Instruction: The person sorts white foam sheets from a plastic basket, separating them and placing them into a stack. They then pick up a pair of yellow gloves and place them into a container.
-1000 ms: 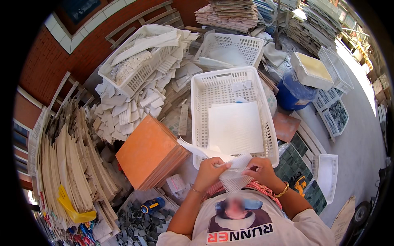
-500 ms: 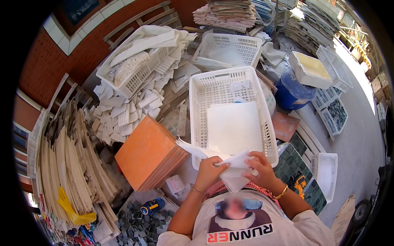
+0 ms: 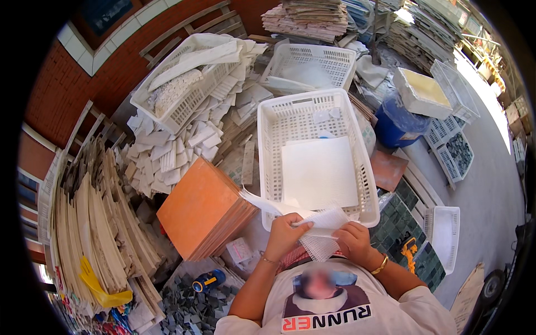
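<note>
A white mesh sheet [image 3: 320, 246] is bent and partly folded at the near rim of a large white plastic crate [image 3: 262, 128]. My left hand [image 3: 283, 232] is closed on it, thumb on top. My right hand [image 3: 354, 241] is closed too, its fingers pinching the mesh's right side near the crate's corner. More white sheet stretches out to the left past my left hand, over the crate's edge. Inside the crate lies a square stack of white sheets [image 3: 319, 170], with a small blue thing [image 3: 325, 135] partly hidden behind it.
Orange square tiles [image 3: 198, 207] lean in a stack on my left, above grey stone chips [image 3: 195, 306] and a blue-yellow tape measure [image 3: 208, 281]. Behind stand crates and broken white tile pieces [image 3: 184, 145]. At right are a blue bucket [image 3: 397, 123] and green tiles [image 3: 385, 228].
My right hand has moved slightly down, and its spread fingers have closed on the mesh. My left hand stays in place with its hold.
</note>
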`<state>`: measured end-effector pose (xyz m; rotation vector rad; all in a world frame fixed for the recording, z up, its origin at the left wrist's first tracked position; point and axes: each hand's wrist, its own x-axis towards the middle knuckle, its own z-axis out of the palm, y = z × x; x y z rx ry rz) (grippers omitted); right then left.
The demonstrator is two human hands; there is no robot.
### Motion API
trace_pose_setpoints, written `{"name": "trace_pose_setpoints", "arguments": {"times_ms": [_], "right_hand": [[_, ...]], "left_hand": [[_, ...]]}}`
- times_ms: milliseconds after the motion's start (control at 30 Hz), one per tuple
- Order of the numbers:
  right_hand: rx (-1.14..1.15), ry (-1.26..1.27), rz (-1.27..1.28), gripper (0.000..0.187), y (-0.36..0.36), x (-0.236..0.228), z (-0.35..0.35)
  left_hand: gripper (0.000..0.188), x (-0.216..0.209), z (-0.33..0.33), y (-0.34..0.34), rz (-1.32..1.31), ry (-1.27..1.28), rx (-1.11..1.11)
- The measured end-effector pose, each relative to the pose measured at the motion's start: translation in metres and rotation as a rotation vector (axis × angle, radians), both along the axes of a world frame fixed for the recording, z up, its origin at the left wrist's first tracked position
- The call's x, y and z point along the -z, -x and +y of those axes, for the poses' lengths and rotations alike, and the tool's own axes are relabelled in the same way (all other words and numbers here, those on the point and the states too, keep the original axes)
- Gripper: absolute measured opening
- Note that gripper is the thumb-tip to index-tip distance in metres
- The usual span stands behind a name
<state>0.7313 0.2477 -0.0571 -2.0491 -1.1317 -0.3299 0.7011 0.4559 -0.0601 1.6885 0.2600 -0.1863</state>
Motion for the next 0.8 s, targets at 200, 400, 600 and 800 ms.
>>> {"name": "trace_pose_setpoints", "arguments": {"times_ms": [200, 400, 600, 800], "right_hand": [[0.186, -0.063, 0.111, 0.012, -0.013, 0.001, 0.011], [0.217, -0.067, 0.190, 0.013, -0.020, 0.002, 0.012], [0.118, -0.051, 0.084, 0.026, -0.015, -0.027, 0.001], [-0.316, 0.207, 0.299, 0.039, -0.014, -0.035, 0.002]], "left_hand": [[0.021, -0.003, 0.003, 0.001, -0.007, 0.048, 0.013], [0.022, -0.002, 0.001, -0.001, -0.012, 0.057, 0.018], [0.022, 0.008, -0.001, -0.003, -0.014, -0.019, -0.022], [0.023, 0.004, -0.003, -0.006, -0.021, -0.062, -0.011]]}}
